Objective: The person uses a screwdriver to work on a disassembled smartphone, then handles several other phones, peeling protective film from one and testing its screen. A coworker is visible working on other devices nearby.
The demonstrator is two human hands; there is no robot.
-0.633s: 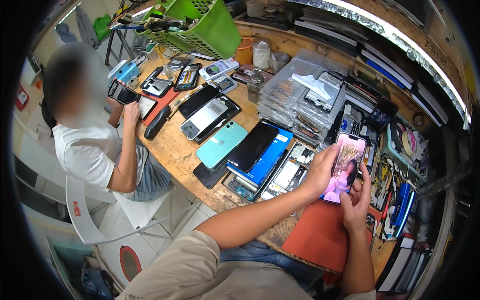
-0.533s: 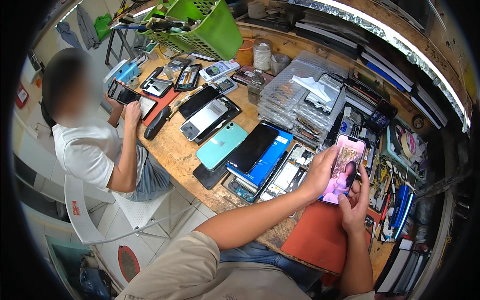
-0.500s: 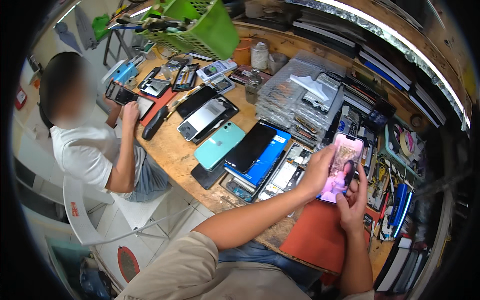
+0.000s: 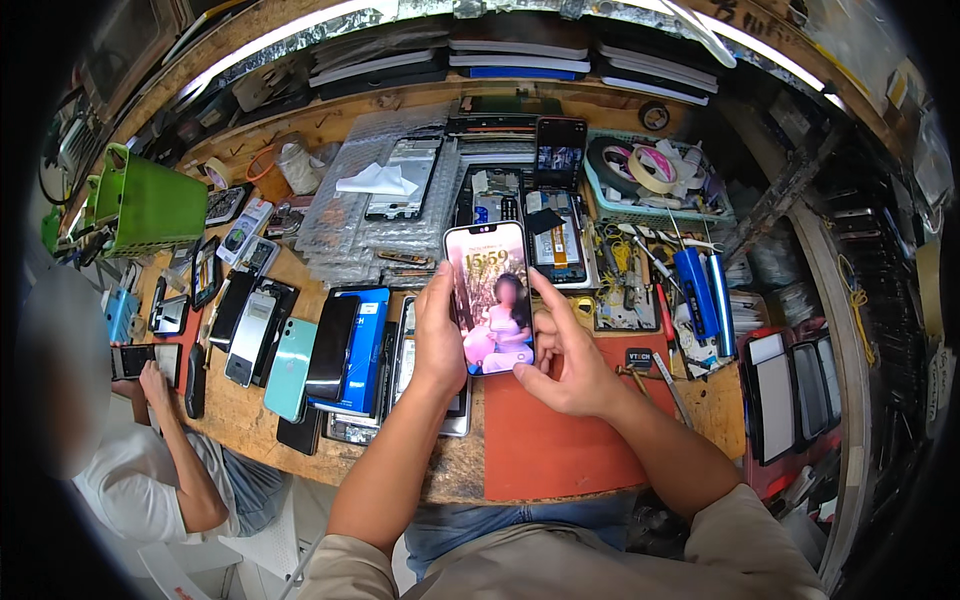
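A smartphone (image 4: 488, 300) with a lit lock screen, showing a picture of a person in pink, is held upright above the bench. My left hand (image 4: 438, 335) grips its left edge. My right hand (image 4: 565, 355) holds it from the right, with the thumb at the lower corner and some fingers behind, partly hidden. Beneath the hands lies an orange-red work mat (image 4: 560, 450). Just beyond the phone are opened phones with bare inner parts (image 4: 555, 245). Left of my left hand, a black phone (image 4: 331, 348) rests on a blue box (image 4: 366, 352), next to a mint-green phone (image 4: 290, 370).
Bubble-wrap sheets (image 4: 345, 225) are stacked at the back. A teal basket (image 4: 660, 215) holds tape rolls. Screwdrivers and a blue tool (image 4: 697, 295) lie to the right. At the far left stands a green basket (image 4: 155, 205); a co-worker in a white shirt (image 4: 135, 490) handles a device below it.
The view has swung to the right, so the bench now lies squarely ahead. Both hands still hold the phone, and its lit screen now faces me more upright.
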